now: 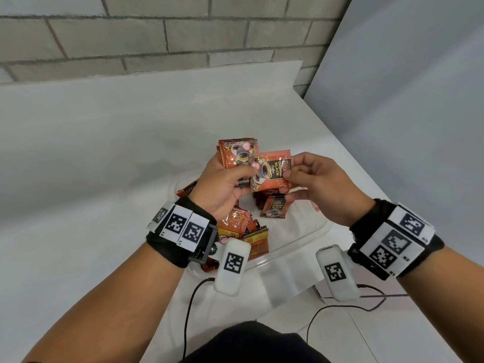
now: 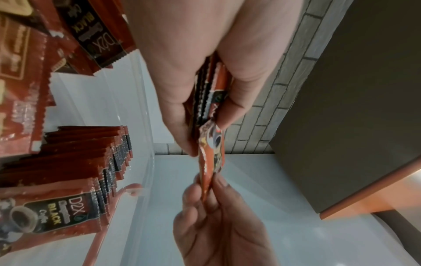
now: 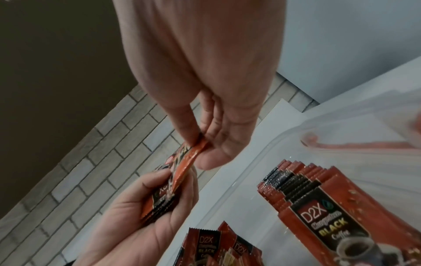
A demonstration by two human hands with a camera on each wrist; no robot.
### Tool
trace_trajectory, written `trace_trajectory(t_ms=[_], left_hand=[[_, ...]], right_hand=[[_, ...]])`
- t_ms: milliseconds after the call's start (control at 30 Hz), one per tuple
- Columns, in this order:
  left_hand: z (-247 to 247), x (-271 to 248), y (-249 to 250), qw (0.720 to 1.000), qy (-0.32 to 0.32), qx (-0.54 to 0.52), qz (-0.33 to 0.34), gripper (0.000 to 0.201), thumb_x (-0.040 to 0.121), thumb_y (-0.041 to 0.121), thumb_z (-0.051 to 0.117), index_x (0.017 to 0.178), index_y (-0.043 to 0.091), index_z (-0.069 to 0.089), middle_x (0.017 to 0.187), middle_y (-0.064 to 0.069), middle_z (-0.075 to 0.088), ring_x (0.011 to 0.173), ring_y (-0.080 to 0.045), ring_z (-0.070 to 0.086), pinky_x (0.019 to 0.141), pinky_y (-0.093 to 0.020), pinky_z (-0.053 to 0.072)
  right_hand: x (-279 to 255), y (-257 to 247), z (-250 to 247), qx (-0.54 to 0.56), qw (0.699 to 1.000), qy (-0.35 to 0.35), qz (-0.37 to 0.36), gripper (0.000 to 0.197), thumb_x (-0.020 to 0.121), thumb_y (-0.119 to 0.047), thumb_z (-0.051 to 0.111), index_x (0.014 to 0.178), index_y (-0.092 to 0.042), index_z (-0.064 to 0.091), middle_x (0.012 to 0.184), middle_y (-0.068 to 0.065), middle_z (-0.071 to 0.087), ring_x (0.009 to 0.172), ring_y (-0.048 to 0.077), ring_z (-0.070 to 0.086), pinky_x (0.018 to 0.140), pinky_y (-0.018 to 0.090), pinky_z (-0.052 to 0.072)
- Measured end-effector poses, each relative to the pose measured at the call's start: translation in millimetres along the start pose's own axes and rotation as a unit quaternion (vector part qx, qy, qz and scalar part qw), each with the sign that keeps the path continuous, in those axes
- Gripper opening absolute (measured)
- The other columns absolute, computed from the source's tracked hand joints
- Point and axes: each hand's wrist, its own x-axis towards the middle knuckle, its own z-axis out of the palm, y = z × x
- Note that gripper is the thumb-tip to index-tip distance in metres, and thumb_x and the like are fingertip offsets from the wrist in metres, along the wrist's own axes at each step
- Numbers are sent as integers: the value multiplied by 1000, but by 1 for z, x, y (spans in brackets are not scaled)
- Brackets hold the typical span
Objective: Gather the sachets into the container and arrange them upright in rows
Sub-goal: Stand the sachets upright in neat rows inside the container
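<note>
- Two hands meet above the clear plastic container (image 1: 296, 247) on the white table (image 1: 91, 179), both working one red D2X Black Coffee sachet (image 1: 272, 170).
- My left hand (image 1: 222, 187) grips a fanned stack of sachets (image 1: 237, 155), thumb curled over its front and fingers behind; the stack stands upright above the container's far-left side.
- My right hand (image 1: 322, 184) pinches the single sachet by its edge between thumb and forefinger, the other fingers loosely curled below it. That sachet lies sideways across the front of the stack, touching it, and hangs over the middle of the container.
- From my left wrist, the stack (image 2: 205, 90) shows edge-on in my left hand (image 2: 193, 63), the single sachet (image 2: 210, 158) bridging down to my right hand (image 2: 218, 225).
- From my right wrist, the same sachet (image 3: 187, 162) runs from my right hand (image 3: 216, 108) to the stack in my left hand (image 3: 141, 216).
- Inside the container, a row of sachets (image 2: 91, 162) stands upright, packed face to face, near the middle (image 1: 273, 209).
- More loose sachets (image 1: 243, 229) lie jumbled flat at the container's near-left side, partly under my left wrist.
- A grey brick wall (image 1: 157, 35) rises behind the table, beyond the container.
</note>
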Motion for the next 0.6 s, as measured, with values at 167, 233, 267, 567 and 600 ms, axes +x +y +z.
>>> trace_trajectory(t_ms=[167,233,267,567,600], left_hand=[[-6,1,8,998,41,-38,-4,7,90,7,57,90,15,58,83,-6,63,77,-20,65,76,-37,54],[-10,2,10,997,61,-53,-7,4,91,10,56,90,14,58,80,-6,60,71,-18,62,72,-34,54],[-12,3,11,996,64,-56,-9,4,91,11,56,94,13,58,81,-6,60,70,-18,62,72,-33,54],[-13,4,10,997,60,-44,-31,10,90,12,59,100,13,60,83,-6,66,70,-19,66,71,-35,55],[-13,4,10,997,59,-42,-32,10,90,12,59,100,13,59,83,-6,66,69,-19,66,71,-35,55]], right_hand=[[1,0,-22,-126,991,15,-31,6,89,-8,62,86,-13,64,81,3,69,69,20,66,64,43,55],[2,5,-29,-255,966,4,-36,5,88,-15,65,85,-18,66,82,0,68,67,13,65,66,43,54],[3,9,-29,-321,946,-9,-49,6,87,-15,65,84,-19,67,82,-1,67,62,5,62,66,31,53],[16,30,-7,-645,752,-108,-83,12,89,-20,59,93,-21,70,91,-3,68,86,13,52,70,33,50],[18,30,-6,-663,736,-109,-80,12,89,-20,58,93,-21,69,91,-2,67,82,16,54,65,30,48]])
